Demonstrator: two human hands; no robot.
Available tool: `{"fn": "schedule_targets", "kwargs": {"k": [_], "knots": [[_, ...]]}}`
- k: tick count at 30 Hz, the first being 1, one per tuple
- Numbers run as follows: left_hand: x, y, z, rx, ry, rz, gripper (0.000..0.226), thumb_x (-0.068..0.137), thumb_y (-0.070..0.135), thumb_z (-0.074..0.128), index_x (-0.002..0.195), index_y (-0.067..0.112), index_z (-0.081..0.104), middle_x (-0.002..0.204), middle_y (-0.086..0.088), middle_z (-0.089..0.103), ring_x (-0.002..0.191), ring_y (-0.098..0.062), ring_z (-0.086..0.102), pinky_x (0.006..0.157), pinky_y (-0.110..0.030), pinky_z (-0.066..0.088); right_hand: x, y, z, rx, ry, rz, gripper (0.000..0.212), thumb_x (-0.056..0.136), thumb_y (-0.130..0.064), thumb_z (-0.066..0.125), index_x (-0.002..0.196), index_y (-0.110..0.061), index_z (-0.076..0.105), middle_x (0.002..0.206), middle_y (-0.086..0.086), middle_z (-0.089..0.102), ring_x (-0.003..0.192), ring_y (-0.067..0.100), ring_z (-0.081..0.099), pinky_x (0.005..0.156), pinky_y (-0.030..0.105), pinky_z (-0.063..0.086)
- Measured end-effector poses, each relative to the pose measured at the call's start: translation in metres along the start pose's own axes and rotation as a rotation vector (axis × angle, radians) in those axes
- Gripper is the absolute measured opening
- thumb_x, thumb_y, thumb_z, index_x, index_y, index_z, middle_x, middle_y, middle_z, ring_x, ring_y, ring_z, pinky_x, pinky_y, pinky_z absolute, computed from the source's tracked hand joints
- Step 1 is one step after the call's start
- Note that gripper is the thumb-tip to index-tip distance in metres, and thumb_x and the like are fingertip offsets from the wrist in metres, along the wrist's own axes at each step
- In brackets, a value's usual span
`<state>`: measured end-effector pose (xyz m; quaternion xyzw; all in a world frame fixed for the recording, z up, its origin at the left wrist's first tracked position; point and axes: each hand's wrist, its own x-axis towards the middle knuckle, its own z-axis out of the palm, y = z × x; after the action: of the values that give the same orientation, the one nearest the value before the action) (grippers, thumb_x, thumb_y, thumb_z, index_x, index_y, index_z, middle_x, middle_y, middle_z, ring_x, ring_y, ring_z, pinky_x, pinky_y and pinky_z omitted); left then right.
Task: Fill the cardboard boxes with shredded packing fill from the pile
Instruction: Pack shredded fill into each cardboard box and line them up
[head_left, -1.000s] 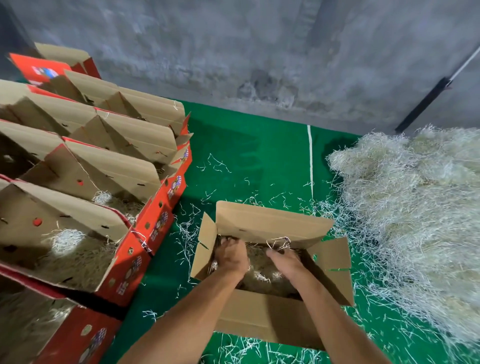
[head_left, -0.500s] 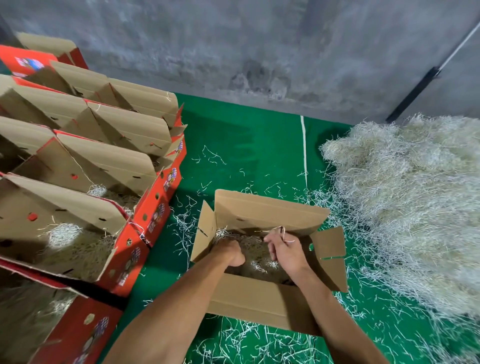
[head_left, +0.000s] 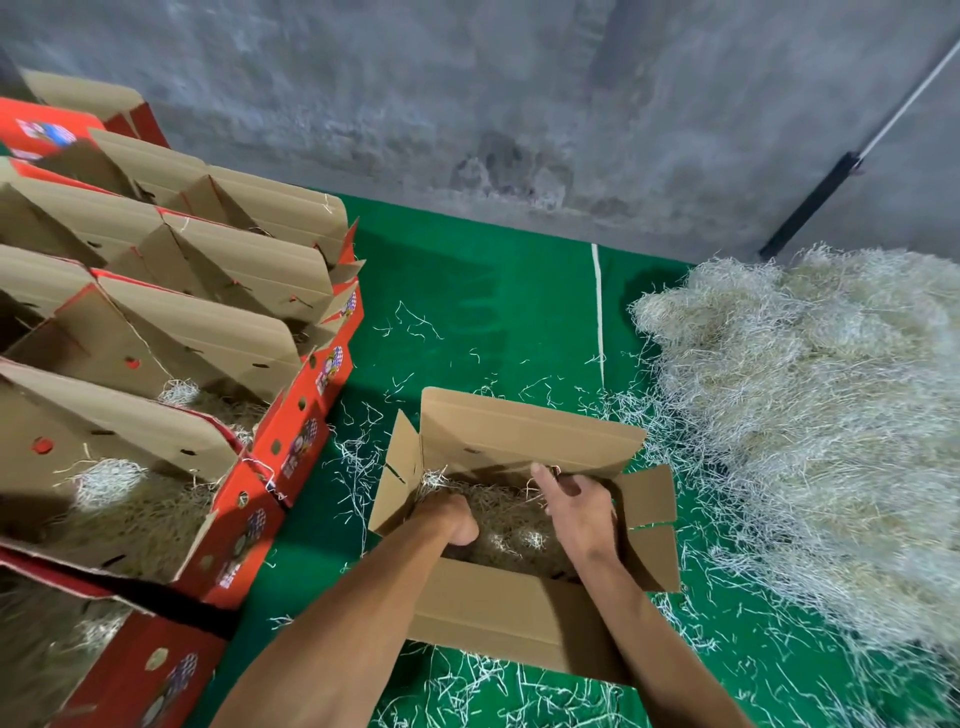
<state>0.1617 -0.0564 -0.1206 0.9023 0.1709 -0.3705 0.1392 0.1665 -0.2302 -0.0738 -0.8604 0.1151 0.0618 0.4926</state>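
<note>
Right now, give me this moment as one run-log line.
step: packing fill | box: open, partly filled | left hand: fisted in fill | right hand: over fill | pile: right of box

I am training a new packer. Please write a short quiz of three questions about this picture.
1. True or false: both hands are inside the open box.
2. The pile lies on which side of that box? A) left B) right C) behind
3. What colour are the outsides of the stacked boxes?

Key
1. True: the left hand and the right hand are in the fill.
2. B
3. Red
</note>
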Motion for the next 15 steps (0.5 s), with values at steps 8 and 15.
{"fn": "schedule_targets", "kwargs": {"k": [8,15], "knots": [[0.006,0.0,0.002,-0.003,0.003,-0.005,0.052,0.094,0.024,0.051,0.143,0.008,0.047,0.148,-0.014,0.048,0.129,-0.031,0.052,0.103,-0.037,0.044,0.007,0.016,0.003,-0.08,0.003,-0.226,0.024,0.096,-0.035,0.063,0.073,-0.027,0.061,0.063,-0.011,0.062,0.061,0.002,0.056,0.061,0.016,0.04],[0.008,0.001,0.004,-0.007,0.015,-0.017,0.051,0.095,0.023,0.051,0.143,0.006,0.047,0.148,-0.015,0.049,0.13,-0.031,0.052,0.104,-0.036,0.044,0.002,0.014,0.006,-0.197,-0.123,-0.197,0.039,0.081,-0.027,0.068,0.054,-0.018,0.042,0.048,-0.009,0.047,0.047,0.004,0.037,0.053,0.024,0.036]]}}
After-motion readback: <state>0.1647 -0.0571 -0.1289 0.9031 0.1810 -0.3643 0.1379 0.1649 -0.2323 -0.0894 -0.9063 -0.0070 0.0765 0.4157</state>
